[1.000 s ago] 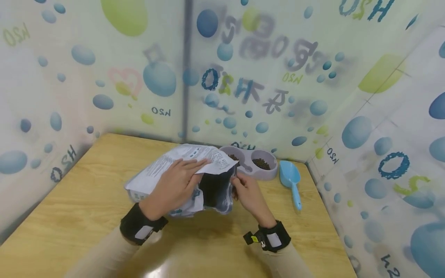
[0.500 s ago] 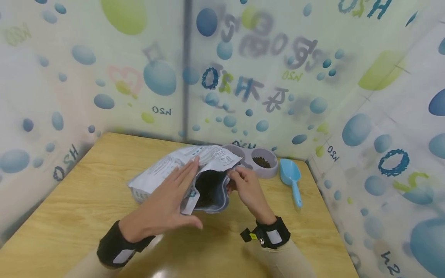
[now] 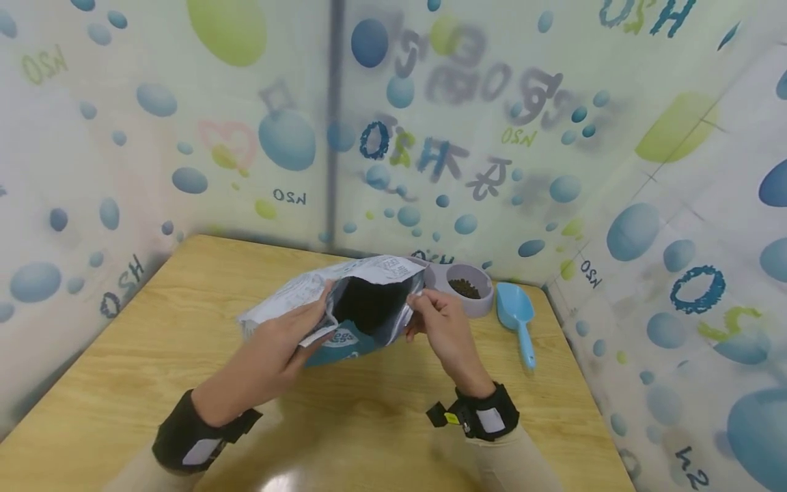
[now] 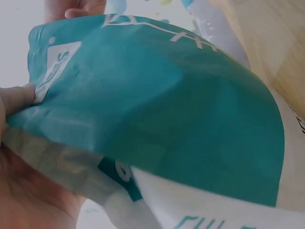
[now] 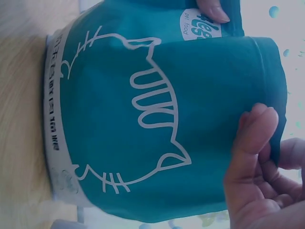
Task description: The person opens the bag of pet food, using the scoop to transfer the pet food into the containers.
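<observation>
A pet food bag [image 3: 285,294], white printed on top and teal with a cat outline on its front [image 5: 143,119], lies with its mouth gaping toward me. Its dark inside shows in the head view; the contents are too dark to make out. My left hand [image 3: 264,359] grips the left edge of the mouth, the thumb [image 4: 20,98] on the teal face and the fingers on the other side. At the opposite corner, my right hand [image 3: 445,335] pinches the rim between thumb and curled fingers [image 5: 257,129].
Behind the bag's right end stands a grey double pet bowl [image 3: 486,301] with brown kibble in the visible right side; the bag covers most of the left side. A light blue scoop [image 3: 515,311] lies right of it on the wooden table [image 3: 369,424]. Patterned walls enclose the back and sides.
My left hand came off the bag's top, spread its fingers, then took the left edge of the mouth. The mouth has widened and the teal front now shows. My right hand kept its pinch.
</observation>
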A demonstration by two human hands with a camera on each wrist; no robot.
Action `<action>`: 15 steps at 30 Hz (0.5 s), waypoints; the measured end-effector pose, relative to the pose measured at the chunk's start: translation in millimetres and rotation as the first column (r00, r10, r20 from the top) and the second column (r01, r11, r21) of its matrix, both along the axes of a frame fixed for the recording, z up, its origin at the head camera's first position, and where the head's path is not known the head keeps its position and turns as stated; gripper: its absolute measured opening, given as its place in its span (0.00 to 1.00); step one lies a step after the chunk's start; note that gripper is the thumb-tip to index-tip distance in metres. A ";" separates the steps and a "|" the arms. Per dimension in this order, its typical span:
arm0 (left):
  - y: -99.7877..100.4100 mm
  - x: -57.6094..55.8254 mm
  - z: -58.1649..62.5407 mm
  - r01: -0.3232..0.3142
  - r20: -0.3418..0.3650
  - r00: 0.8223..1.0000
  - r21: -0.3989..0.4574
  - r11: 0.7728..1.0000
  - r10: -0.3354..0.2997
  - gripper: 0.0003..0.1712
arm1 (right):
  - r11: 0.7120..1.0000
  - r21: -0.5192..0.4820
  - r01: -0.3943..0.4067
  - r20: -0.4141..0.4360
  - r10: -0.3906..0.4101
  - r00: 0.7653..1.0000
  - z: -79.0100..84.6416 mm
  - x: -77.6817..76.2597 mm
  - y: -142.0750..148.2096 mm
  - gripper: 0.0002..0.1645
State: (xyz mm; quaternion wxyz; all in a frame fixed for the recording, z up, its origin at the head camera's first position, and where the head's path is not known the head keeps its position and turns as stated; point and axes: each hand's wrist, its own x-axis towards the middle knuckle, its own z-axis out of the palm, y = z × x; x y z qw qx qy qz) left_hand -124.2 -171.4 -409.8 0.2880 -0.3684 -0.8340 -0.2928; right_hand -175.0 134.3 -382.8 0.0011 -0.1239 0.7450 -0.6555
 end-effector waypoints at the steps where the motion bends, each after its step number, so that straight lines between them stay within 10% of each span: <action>1: -2.7 -0.5 1.0 0.015 -0.010 1.000 0.030 0.999 -0.014 0.38 | 1.000 -0.008 -0.005 -0.008 0.005 1.000 2.1 1.1 -0.2 0.23; 5: -10.7 -2.8 7.6 0.060 -0.052 0.997 0.133 0.989 -0.053 0.29 | 0.998 -0.029 -0.058 -0.052 0.056 0.997 8.0 5.7 1.8 0.24; 10: -14.5 -2.8 12.0 0.044 -0.017 0.999 0.154 0.987 -0.042 0.41 | 0.987 -0.018 -0.160 -0.135 0.157 0.978 12.2 5.2 10.5 0.27; 15: -18.1 -2.3 11.4 0.008 0.027 1.000 0.163 0.987 -0.013 0.42 | 0.999 -0.046 -0.026 -0.218 0.015 0.976 10.8 -10.0 21.5 0.18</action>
